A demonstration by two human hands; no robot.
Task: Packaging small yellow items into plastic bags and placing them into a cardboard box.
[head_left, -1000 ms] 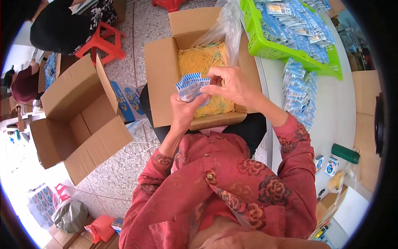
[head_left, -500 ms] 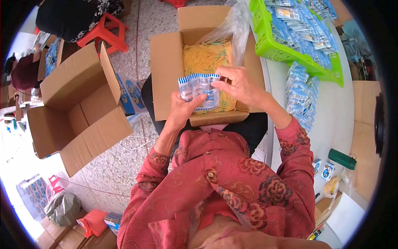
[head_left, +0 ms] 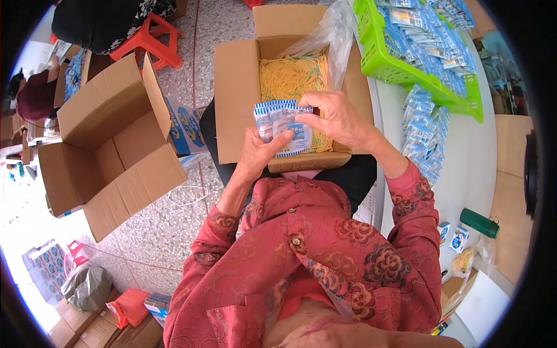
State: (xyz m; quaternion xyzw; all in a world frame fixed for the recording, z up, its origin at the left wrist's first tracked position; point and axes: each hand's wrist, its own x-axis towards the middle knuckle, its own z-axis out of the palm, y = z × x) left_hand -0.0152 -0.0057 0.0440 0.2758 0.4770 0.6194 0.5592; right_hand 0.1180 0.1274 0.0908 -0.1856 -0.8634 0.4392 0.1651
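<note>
A: Head view: grip?
B: Left hand [head_left: 258, 152] closed on a small stack of blue-and-white packets [head_left: 299, 134], thumb across the front. Right hand [head_left: 335, 119] pinches the top right corner. Count unclear.
A: Stack location?
B: Above the open box [head_left: 237, 107] of yellow strands [head_left: 285, 75].
A: Why so?
B: Box sits at the lap, likely for short reach. 2 hands probably keep the stack steady. Green basket [head_left: 393, 71] stands on the worktop [head_left: 470, 156], right side.

Counted: two own hands [head_left: 339, 120], two large open cartons [head_left: 237, 104], one green basket [head_left: 384, 65], one green cylinder [head_left: 478, 223], two small blue-and-white boxes [head_left: 459, 239] by it. Packets [head_left: 298, 145] overlapped, uncountable.
</note>
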